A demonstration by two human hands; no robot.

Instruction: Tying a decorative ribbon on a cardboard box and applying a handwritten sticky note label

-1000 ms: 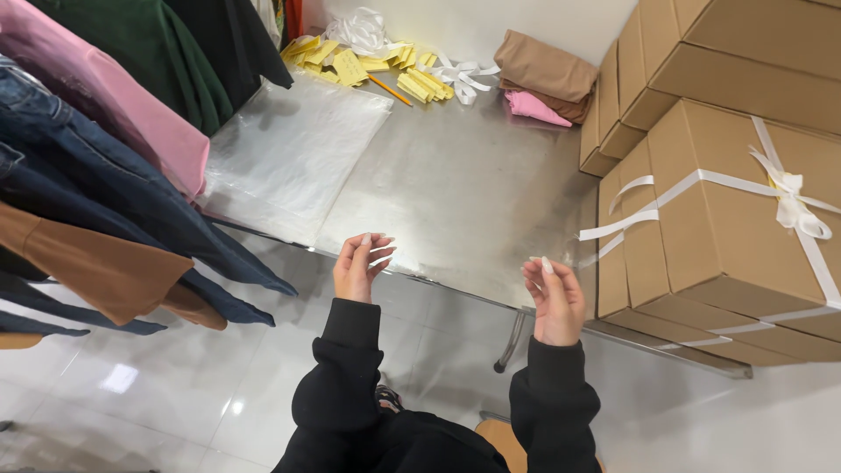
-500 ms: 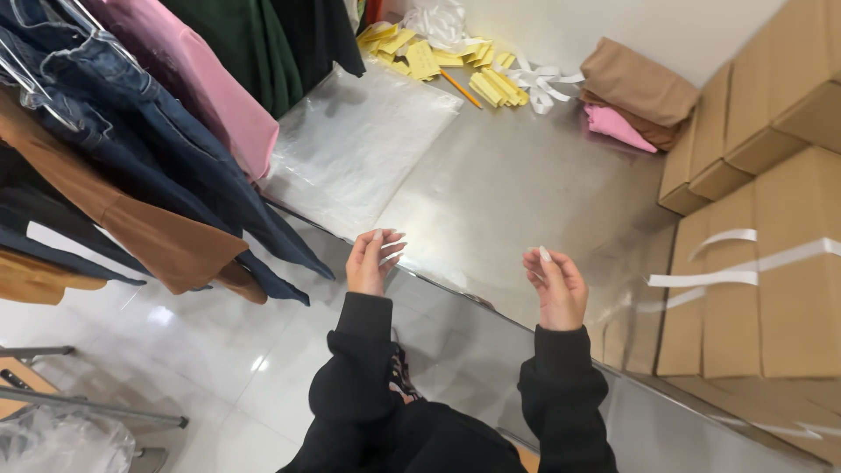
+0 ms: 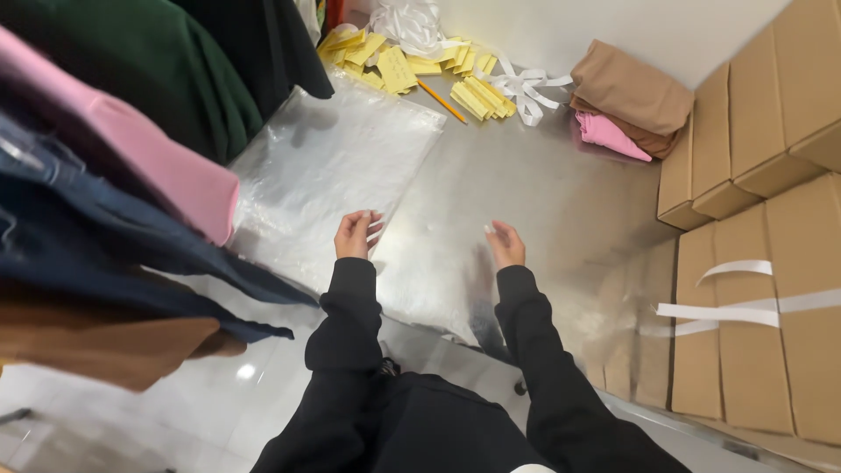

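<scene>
Plastic bags (image 3: 337, 166), clear, lay in a flat stack on the metal table (image 3: 543, 210), center-left of frame, running from upper middle down toward the hands. Left hand (image 3: 355, 235) hovered at the stack's lower right edge, fingers loosely curled, half released, gripping nothing; cannot tell if fingertips touched the film. Right hand (image 3: 505, 243) was just right of it, center frame, above bare tabletop, fingers bent inward, relaxed, also holding nothing. Both arms in black sleeves, hands near each other but apart.

Upper middle: yellow paper slips (image 3: 399, 66) scattered in a pile w/ a pencil (image 3: 441, 101) beside them and white ribbon (image 3: 521, 88) tangled at right of the slips. Upper right: folded tan cloth (image 3: 631, 92) stacked over a pink cloth (image 3: 613, 136). Right edge: cardboard boxes (image 3: 771, 131) stacked, lower ones w/ white strap across front. Left side: hanging garments on a rack, pink one (image 3: 158, 171), dark green one (image 3: 166, 61), navy and brown below, overlapping the table's left edge. Glossy floor at bottom left.
</scene>
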